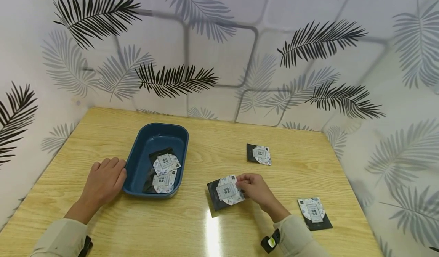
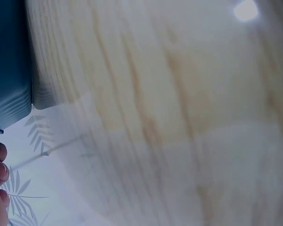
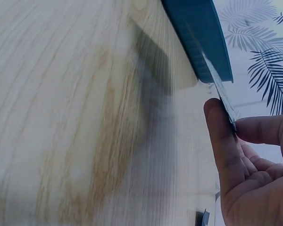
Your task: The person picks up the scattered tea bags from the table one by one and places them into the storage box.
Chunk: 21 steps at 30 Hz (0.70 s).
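A dark blue plastic bin stands left of the middle, with two flat black-and-white printed sachets lying overlapped inside. Against the bin's left side rests my left hand, its fingers loosely bent; the thumb side touches the outer wall near the rim. My right hand pinches one sachet by its right edge between thumb and fingers, to the right of the bin. In the right wrist view this sachet appears edge-on, raised above the tabletop.
One more sachet lies toward the back of the wooden table, and another lies near the right forearm. Behind the table is a wall covering with a leaf print. Light glares off the table's front.
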Motion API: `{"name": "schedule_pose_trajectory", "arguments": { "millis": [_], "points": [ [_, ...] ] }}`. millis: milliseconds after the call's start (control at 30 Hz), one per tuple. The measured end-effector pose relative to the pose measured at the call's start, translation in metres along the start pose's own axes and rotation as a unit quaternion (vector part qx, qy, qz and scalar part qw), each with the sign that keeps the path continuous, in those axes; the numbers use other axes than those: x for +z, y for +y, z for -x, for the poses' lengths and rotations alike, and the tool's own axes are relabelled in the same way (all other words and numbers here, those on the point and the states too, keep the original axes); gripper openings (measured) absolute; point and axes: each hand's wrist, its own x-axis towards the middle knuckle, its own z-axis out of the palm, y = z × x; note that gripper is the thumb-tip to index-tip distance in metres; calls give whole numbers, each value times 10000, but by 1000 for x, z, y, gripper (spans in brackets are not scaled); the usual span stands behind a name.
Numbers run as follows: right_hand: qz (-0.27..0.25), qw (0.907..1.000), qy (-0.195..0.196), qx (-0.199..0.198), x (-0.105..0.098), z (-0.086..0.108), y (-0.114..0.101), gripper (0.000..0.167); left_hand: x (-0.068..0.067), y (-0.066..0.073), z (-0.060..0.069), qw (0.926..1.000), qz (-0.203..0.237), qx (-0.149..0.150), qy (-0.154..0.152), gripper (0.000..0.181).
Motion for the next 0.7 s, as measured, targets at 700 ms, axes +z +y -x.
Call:
{"name": "schedule_pose_trajectory", "arguments": {
  "millis": [700],
  "points": [
    [-327,9993,108,115,2,-5,-5,25,1,-1,1,10000,-42,26,16,10]
  ]
}}
